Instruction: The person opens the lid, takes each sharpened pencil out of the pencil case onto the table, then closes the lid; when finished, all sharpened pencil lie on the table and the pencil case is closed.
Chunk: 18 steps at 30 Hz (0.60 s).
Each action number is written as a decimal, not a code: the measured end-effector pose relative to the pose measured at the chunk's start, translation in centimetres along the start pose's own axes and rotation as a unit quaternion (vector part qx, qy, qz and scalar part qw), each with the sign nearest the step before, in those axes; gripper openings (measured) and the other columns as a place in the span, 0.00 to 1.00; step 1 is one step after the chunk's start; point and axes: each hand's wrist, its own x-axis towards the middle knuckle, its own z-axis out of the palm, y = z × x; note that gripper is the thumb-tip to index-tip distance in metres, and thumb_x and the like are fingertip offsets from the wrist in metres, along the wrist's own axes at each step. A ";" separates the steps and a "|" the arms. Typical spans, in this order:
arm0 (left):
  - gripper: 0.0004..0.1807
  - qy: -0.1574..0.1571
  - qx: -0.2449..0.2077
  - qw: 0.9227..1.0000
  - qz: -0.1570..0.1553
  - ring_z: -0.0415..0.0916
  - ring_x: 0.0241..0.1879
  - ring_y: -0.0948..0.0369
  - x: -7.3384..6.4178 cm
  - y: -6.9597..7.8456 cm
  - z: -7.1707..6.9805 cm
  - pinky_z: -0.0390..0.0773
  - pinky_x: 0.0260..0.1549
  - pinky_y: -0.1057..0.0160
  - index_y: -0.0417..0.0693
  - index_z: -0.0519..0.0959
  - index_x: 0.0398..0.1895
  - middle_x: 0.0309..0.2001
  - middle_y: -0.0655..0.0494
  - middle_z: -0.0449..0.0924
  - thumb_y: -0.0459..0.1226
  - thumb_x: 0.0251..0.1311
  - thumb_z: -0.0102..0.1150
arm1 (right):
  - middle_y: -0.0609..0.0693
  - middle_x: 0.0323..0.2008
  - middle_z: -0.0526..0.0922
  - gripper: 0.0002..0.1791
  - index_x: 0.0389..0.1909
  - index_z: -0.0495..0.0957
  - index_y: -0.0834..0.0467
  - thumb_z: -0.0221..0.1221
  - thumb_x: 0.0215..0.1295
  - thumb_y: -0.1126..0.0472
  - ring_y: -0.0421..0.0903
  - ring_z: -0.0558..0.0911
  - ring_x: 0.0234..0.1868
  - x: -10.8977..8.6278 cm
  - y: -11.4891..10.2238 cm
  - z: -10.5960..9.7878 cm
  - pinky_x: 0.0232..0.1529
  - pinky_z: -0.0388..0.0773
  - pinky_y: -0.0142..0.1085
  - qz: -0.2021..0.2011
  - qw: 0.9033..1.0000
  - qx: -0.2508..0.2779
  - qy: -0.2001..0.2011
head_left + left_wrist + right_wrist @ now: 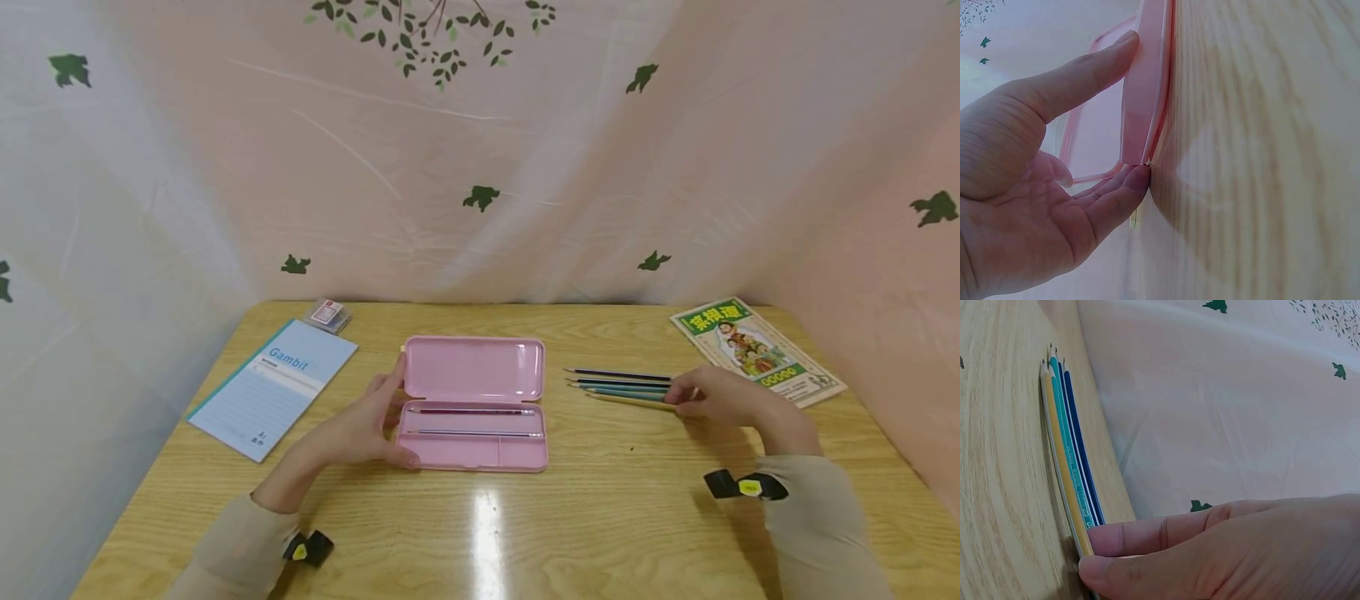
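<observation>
A pink pencil case (522,454) lies with its lid (474,368) raised in the middle of the table. Two pencils (472,433) lie inside it. My left hand (360,425) holds the case at its left end, thumb by the front corner and fingers behind by the lid; the left wrist view shows the thumb (1094,75) on the pink side wall. To the right, several pencils (622,383) lie side by side, tips pointing left. My right hand (723,398) pinches the yellow pencil (1063,462) near its blunt end, its index finger overlapping the teal and dark blue pencils' ends.
A light blue notebook (277,387) lies at the left, a small clear box (327,315) behind it. At the back right a green and cream booklet (757,346) lies beyond my right hand. A printed curtain (480,150) hangs behind the wooden table (600,525).
</observation>
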 end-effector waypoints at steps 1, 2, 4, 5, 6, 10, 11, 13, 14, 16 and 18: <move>0.77 0.000 0.000 1.000 -0.001 0.67 0.65 0.42 0.0 0.0 0.0 0.70 0.64 0.45 0.57 0.26 0.82 0.70 0.38 0.50 0.42 0.45 0.83 | 0.47 0.37 0.84 0.03 0.38 0.84 0.56 0.64 0.67 0.67 0.42 0.77 0.37 0.0 0.0 0.1 0.40 0.79 0.40 0.002 1.000 -0.002 0.002; 0.77 0.000 0.000 1.000 0.000 0.67 0.66 0.42 0.0 0.0 0.0 0.70 0.64 0.45 0.57 0.27 0.82 0.70 0.38 0.50 0.42 0.45 0.83 | 0.47 0.36 0.84 0.03 0.37 0.84 0.56 0.64 0.67 0.67 0.42 0.77 0.37 0.0 0.0 0.1 0.40 0.79 0.41 0.003 1.000 -0.003 0.004; 0.77 0.000 -0.001 1.000 0.000 0.66 0.66 0.42 0.0 0.0 0.0 0.70 0.64 0.45 0.57 0.27 0.82 0.70 0.38 0.50 0.42 0.45 0.83 | 0.48 0.36 0.84 0.04 0.37 0.84 0.56 0.65 0.66 0.68 0.43 0.77 0.37 0.1 -0.1 0.2 0.40 0.79 0.41 0.004 1.000 -0.003 0.008; 0.77 0.001 -0.002 1.000 -0.001 0.66 0.66 0.42 0.0 0.0 0.0 0.70 0.65 0.45 0.58 0.27 0.82 0.70 0.39 0.50 0.41 0.45 0.84 | 0.48 0.36 0.84 0.04 0.37 0.84 0.57 0.65 0.66 0.69 0.43 0.77 0.37 0.2 -0.1 0.2 0.40 0.78 0.42 0.006 1.000 -0.005 0.009; 0.77 0.001 -0.002 1.000 -0.001 0.66 0.66 0.42 0.0 0.0 0.0 0.70 0.65 0.45 0.58 0.27 0.82 0.70 0.39 0.50 0.42 0.45 0.84 | 0.48 0.36 0.84 0.04 0.36 0.84 0.58 0.65 0.65 0.69 0.43 0.77 0.37 0.2 -0.2 0.3 0.40 0.78 0.42 0.006 1.000 -0.007 0.010; 0.77 0.000 -0.002 1.000 0.001 0.66 0.66 0.42 0.1 0.1 0.0 0.70 0.65 0.45 0.58 0.27 0.82 0.70 0.38 0.50 0.42 0.45 0.84 | 0.46 0.34 0.83 0.05 0.34 0.83 0.58 0.65 0.64 0.71 0.43 0.76 0.35 0.4 -0.3 0.5 0.39 0.77 0.41 0.009 1.000 -0.009 0.015; 0.77 0.001 -0.001 1.000 0.000 0.66 0.66 0.42 0.1 0.1 0.0 0.70 0.65 0.46 0.58 0.27 0.82 0.70 0.39 0.50 0.42 0.44 0.84 | 0.45 0.34 0.82 0.05 0.34 0.82 0.58 0.65 0.64 0.71 0.43 0.75 0.35 0.4 -0.3 0.6 0.38 0.77 0.41 0.009 1.000 -0.009 0.017; 0.78 0.001 0.000 1.000 -0.001 0.66 0.66 0.43 0.1 0.0 0.0 0.70 0.65 0.46 0.58 0.27 0.82 0.70 0.39 0.50 0.42 0.44 0.84 | 0.45 0.33 0.82 0.06 0.33 0.82 0.57 0.65 0.64 0.72 0.43 0.75 0.35 0.5 -0.4 0.6 0.38 0.76 0.40 0.008 1.000 -0.008 0.019; 0.78 0.001 0.000 1.000 -0.002 0.66 0.66 0.43 0.1 0.0 0.0 0.70 0.65 0.46 0.58 0.27 0.82 0.70 0.39 0.51 0.42 0.44 0.84 | 0.45 0.33 0.81 0.07 0.33 0.82 0.57 0.65 0.63 0.72 0.43 0.75 0.34 0.5 -0.4 0.6 0.37 0.76 0.39 0.008 1.000 -0.007 0.020; 0.78 0.001 0.001 1.000 -0.003 0.66 0.66 0.43 0.1 0.0 0.0 0.70 0.65 0.46 0.58 0.27 0.82 0.70 0.39 0.51 0.42 0.44 0.84 | 0.45 0.32 0.81 0.07 0.33 0.82 0.57 0.65 0.63 0.73 0.43 0.75 0.34 0.5 -0.4 0.6 0.37 0.76 0.38 0.006 1.000 -0.006 0.021; 0.78 0.001 0.000 1.000 -0.004 0.66 0.66 0.43 0.0 0.0 -0.1 0.70 0.65 0.46 0.58 0.27 0.82 0.70 0.39 0.51 0.42 0.44 0.84 | 0.45 0.32 0.81 0.07 0.33 0.82 0.57 0.65 0.63 0.73 0.43 0.75 0.34 0.5 -0.5 0.6 0.37 0.76 0.38 0.001 1.000 -0.007 0.022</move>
